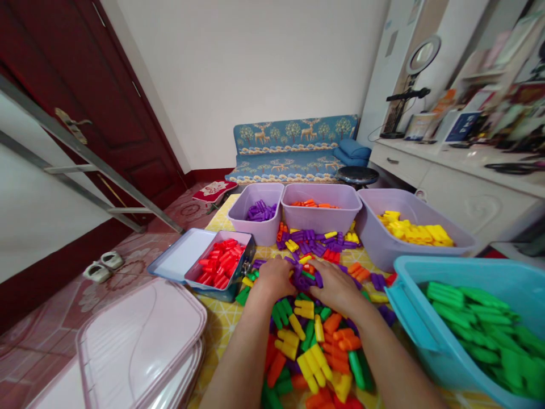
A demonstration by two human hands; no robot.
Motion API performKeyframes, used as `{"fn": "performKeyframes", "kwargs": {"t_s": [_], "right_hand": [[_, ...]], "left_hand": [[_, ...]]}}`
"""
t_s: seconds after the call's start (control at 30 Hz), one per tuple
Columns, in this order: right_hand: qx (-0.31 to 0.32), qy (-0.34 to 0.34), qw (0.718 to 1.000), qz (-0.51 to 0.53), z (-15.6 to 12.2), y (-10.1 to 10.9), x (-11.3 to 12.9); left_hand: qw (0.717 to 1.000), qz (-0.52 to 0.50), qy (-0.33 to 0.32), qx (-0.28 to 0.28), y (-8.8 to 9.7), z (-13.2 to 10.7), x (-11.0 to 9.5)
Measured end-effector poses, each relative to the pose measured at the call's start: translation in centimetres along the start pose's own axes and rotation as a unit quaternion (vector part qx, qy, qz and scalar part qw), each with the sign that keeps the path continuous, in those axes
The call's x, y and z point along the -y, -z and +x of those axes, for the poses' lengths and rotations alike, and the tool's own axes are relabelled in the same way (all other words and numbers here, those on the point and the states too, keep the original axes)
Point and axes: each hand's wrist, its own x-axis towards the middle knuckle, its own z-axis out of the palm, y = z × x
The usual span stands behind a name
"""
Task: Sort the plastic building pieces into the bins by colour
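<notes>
Both my hands are in a loose pile of coloured plastic pieces shaped like joined finger-like tubes. My left hand (276, 278) curls against the left side of a cluster of purple pieces (304, 279). From the right, my right hand (334, 287) closes on the same cluster, its fingers bent inward. Some fingertips are hidden among the pieces. Yellow pieces (314, 366), orange pieces (336, 346) and green pieces (281, 312) lie mixed between my forearms. More purple pieces (317, 243) are spread beyond my hands.
Lilac bins hold purple (260, 211), orange (315, 204) and yellow pieces (417, 228). A blue tub (409, 318) with green pieces stands right; a hinged tin (227, 292) of red pieces stands left. Stacked pink lids (142, 341) lie near left. A sofa (293, 150) and ladder (89, 153) stand beyond.
</notes>
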Motion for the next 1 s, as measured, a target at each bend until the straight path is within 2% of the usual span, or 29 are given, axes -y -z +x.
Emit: {"fn": "performKeyframes", "kwargs": {"t_s": [0.23, 0.33, 0.43, 0.5, 0.6, 0.67, 0.77, 0.87, 1.0], "right_hand": [[-0.015, 0.000, 0.999, 0.039, 0.3, -0.7, -0.5], [-0.015, 0.022, 0.994, 0.107, 0.5, -0.9, -0.8], [-0.033, 0.005, 0.984, 0.174, 0.8, -0.6, -1.3], [-0.088, -0.019, 0.986, 0.143, 1.0, -0.2, -1.9], [-0.153, -0.054, 0.986, 0.027, 1.1, 0.1, -2.9], [-0.143, -0.082, 0.986, -0.028, 1.1, 0.0, -3.2], [-0.096, -0.107, 0.987, -0.071, 0.7, -0.2, -2.9], [-0.075, -0.100, 0.988, -0.091, 0.5, 0.1, -2.1], [-0.079, -0.081, 0.989, -0.099, 0.4, 0.7, -1.7]], "left_hand": [[0.999, -0.029, -0.006, -0.030, -0.7, 0.1, -0.1], [0.998, -0.045, -0.018, -0.042, -0.9, 0.4, 0.1], [0.994, -0.089, -0.033, -0.048, -1.1, 0.7, 0.7], [0.992, -0.107, -0.039, -0.051, -1.0, 0.9, 1.2], [0.992, -0.114, -0.031, -0.052, -0.7, 0.9, 1.7], [0.992, -0.112, -0.024, -0.054, -0.5, 0.8, 1.7], [0.992, -0.104, -0.040, -0.057, -0.4, 0.7, 1.3], [0.993, -0.088, -0.060, -0.048, -0.7, 0.8, 0.9], [0.993, -0.091, -0.069, -0.041, -1.1, 1.0, 0.9]]}}
